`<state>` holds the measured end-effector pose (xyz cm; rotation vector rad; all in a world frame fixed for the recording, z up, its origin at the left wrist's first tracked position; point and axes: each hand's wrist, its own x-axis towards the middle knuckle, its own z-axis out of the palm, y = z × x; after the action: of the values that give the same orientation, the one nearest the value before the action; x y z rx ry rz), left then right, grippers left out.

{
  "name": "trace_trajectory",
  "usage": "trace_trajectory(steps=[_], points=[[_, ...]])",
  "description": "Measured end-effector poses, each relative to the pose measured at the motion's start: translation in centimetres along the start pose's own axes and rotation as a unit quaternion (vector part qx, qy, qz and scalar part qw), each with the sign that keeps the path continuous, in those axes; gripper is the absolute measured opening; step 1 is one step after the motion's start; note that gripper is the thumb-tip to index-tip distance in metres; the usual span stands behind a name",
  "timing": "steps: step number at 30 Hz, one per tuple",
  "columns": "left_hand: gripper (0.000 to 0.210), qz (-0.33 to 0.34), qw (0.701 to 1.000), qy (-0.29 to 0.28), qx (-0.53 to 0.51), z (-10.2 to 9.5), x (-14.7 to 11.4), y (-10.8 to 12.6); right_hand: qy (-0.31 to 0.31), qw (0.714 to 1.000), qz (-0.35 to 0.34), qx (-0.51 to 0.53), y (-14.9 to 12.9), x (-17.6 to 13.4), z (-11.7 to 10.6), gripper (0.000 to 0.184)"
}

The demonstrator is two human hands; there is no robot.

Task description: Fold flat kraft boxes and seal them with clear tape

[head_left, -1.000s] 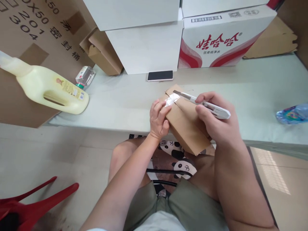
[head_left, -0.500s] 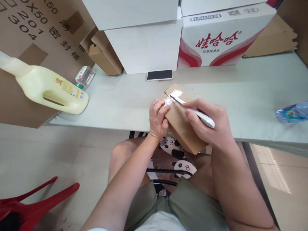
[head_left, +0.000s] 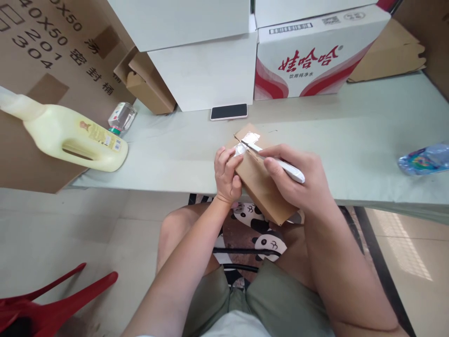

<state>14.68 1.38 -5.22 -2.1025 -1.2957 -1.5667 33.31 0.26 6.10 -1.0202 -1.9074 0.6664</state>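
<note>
A small brown cardboard box lies at the front edge of the table, jutting out over my lap. My left hand grips its left side, with the fingers near the far end. Closed around a white utility knife, my right hand rests above the right side of the box. The blade tip touches the seam at the far end, beside a torn whitish label or tape. The underside of the box is hidden.
A phone lies behind the box, before white cartons and a red-and-white carton. Left are a yellow jug, a small clear bottle and an open brown box. A plastic bottle lies right.
The whole view has shifted slightly. Both hands keep their hold, and the knife tip stays at the seam, with hardly any visible movement along it.
</note>
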Motion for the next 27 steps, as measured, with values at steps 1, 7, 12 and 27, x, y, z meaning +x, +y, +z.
trace_trajectory(steps=[1, 7, 12, 27], points=[[0.044, -0.001, 1.000, -0.003, 0.004, 0.0, 0.0, 0.0, -0.002, 1.000, 0.000, 0.001, 0.0, 0.0, 0.0, 0.021], [0.044, 0.000, 1.000, 0.000, -0.017, -0.1, 0.0, 0.0, 0.016, 1.000, 0.013, 0.024, 0.2, 0.0, 0.1, 0.021], [0.043, 0.003, 1.000, -0.003, -0.005, -0.1, 0.1, 0.0, 0.010, 1.000, 0.000, 0.006, 0.2, 0.2, 0.4, 0.020], [0.045, 0.011, 1.000, -0.003, 0.008, -0.4, 0.3, -0.4, 0.188, 0.977, 0.066, 0.072, 0.0, -0.9, 0.4, 0.021]])
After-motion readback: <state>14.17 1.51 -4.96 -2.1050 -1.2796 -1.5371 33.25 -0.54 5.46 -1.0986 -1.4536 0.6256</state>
